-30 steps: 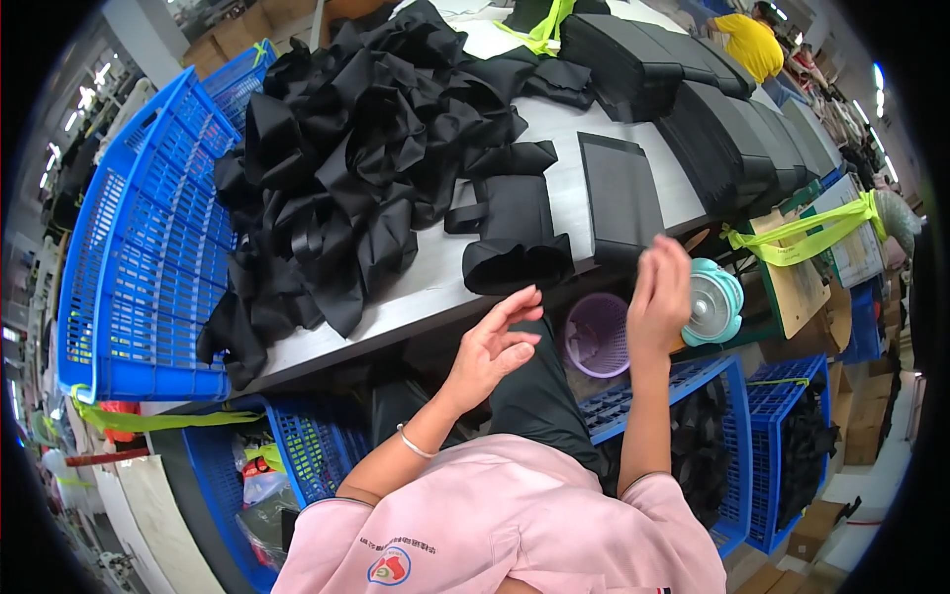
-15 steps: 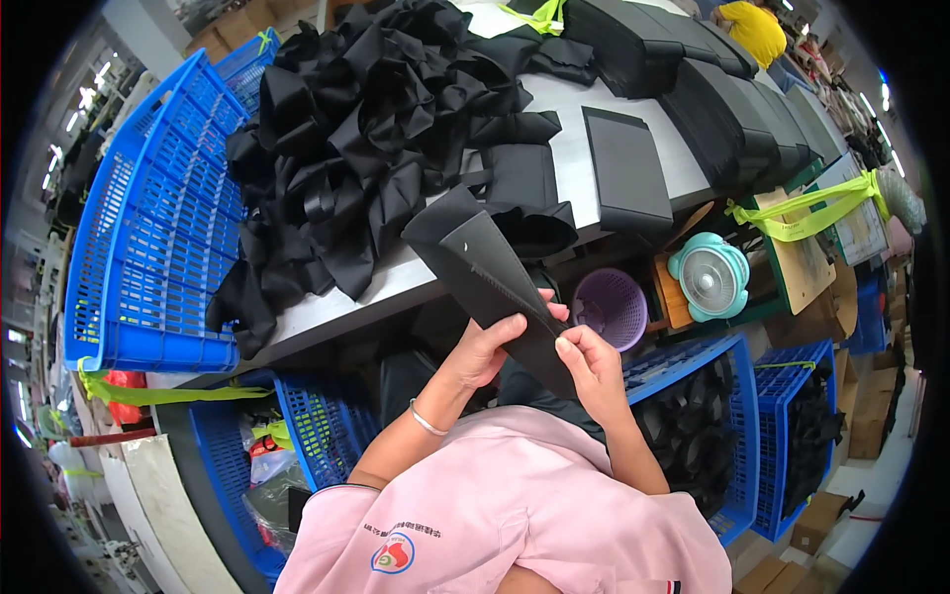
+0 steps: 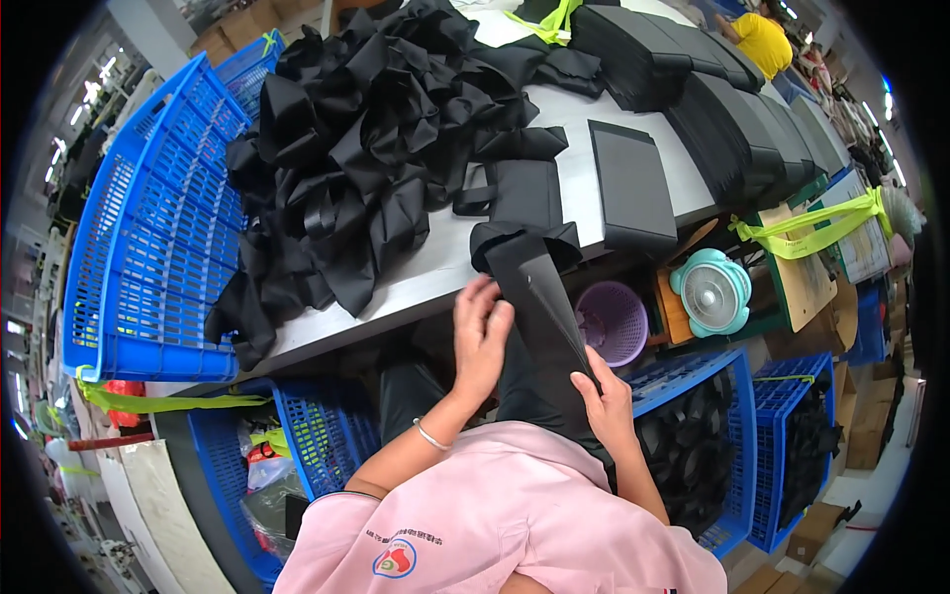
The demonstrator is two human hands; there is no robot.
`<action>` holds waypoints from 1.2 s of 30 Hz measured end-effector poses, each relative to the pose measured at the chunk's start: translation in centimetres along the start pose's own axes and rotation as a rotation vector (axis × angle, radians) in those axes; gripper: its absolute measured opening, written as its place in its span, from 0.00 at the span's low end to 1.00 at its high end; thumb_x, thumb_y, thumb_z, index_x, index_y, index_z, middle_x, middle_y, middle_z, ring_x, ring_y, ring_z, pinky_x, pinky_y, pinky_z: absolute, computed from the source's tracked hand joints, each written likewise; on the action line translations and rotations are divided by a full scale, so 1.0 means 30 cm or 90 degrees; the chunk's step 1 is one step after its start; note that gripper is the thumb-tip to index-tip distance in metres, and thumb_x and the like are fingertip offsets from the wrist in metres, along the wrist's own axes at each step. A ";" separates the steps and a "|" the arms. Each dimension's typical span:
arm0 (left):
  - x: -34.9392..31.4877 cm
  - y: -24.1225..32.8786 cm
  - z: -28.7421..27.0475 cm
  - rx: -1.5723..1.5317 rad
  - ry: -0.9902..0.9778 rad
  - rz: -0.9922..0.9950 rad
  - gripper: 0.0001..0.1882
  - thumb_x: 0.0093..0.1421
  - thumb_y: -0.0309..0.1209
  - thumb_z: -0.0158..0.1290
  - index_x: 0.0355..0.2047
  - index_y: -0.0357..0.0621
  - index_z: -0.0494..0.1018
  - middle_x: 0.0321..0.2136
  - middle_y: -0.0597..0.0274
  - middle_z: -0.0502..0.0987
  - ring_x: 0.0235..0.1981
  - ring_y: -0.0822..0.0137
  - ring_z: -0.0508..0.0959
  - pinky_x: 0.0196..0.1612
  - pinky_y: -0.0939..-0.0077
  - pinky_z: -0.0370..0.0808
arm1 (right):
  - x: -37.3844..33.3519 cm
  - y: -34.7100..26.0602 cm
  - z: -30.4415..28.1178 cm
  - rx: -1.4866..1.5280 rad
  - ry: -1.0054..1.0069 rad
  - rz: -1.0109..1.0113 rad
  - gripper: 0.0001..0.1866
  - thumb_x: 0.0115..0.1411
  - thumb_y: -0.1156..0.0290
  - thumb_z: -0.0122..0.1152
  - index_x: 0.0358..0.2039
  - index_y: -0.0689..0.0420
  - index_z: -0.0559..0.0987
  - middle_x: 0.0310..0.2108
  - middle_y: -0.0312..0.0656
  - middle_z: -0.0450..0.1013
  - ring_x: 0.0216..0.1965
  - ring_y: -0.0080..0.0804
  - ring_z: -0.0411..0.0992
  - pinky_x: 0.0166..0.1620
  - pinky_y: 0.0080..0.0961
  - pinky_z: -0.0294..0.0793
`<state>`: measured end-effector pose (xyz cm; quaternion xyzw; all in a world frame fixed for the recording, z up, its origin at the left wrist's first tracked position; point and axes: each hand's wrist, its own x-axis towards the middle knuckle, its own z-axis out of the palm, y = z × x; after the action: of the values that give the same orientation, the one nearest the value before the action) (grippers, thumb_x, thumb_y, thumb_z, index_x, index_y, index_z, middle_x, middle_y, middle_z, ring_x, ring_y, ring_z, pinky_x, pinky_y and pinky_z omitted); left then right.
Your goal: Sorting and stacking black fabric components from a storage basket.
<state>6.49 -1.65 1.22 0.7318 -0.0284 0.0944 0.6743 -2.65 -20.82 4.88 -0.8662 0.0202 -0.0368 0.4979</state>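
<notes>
A stiff black folded panel [image 3: 542,327] with a stitched edge slants down from the table edge toward my lap. My right hand [image 3: 602,391] pinches its right edge between thumb and fingers. My left hand [image 3: 482,337] is off the panel, just beside its left edge, with its fingers apart and slightly blurred. Beyond the panel's far end, a black fabric piece [image 3: 524,193] with a strap lies on the table, its front end hanging over the edge. To the left spreads a large heap of black fabric pieces [image 3: 366,148]. A flat black panel [image 3: 633,183] lies to the right.
Stacks of black panels [image 3: 727,129] line the right of the white table [image 3: 327,322]. A blue crate [image 3: 148,238] leans at the left; another blue crate [image 3: 327,436] stands below. A purple basket [image 3: 633,342], a teal fan [image 3: 711,295] and a filled blue crate [image 3: 742,436] stand right.
My left hand has let go of the panel and moved a little left. The panel has swung more upright, its far end shifting right, still in my right hand, which has moved slightly down.
</notes>
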 end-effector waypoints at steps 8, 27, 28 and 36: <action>0.151 -0.014 0.007 0.283 0.212 0.133 0.12 0.56 0.27 0.63 0.42 0.51 0.82 0.56 0.56 0.68 0.57 0.56 0.65 0.60 0.66 0.61 | -0.006 0.071 0.008 -0.246 0.088 -0.139 0.23 0.60 0.77 0.62 0.58 0.57 0.75 0.24 0.47 0.71 0.25 0.42 0.72 0.30 0.34 0.72; 0.204 -0.025 0.044 0.169 0.039 0.171 0.16 0.53 0.13 0.49 0.42 0.32 0.77 0.53 0.50 0.74 0.47 0.50 0.78 0.47 0.68 0.75 | 0.059 -0.011 0.046 -0.015 0.103 0.012 0.19 0.62 0.75 0.60 0.54 0.64 0.76 0.40 0.56 0.79 0.35 0.44 0.81 0.39 0.30 0.77; 0.203 0.000 0.051 0.168 -0.003 0.172 0.16 0.52 0.12 0.48 0.41 0.32 0.77 0.54 0.50 0.73 0.47 0.50 0.78 0.47 0.68 0.75 | 0.071 -0.019 0.051 -0.077 0.090 -0.018 0.19 0.62 0.76 0.60 0.54 0.64 0.76 0.37 0.56 0.78 0.34 0.47 0.80 0.37 0.32 0.77; 0.097 0.115 0.102 0.210 -0.384 0.418 0.12 0.45 0.18 0.57 0.32 0.42 0.80 0.60 0.65 0.72 0.33 0.62 0.75 0.34 0.73 0.77 | 0.282 0.202 0.175 -0.264 0.089 -0.174 0.08 0.52 0.72 0.64 0.31 0.60 0.78 0.29 0.51 0.76 0.31 0.53 0.76 0.33 0.47 0.73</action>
<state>9.07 -4.76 4.91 0.7759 -0.4378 0.0890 0.4454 6.24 -19.95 -2.62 -0.9398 -0.0555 -0.1589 0.2972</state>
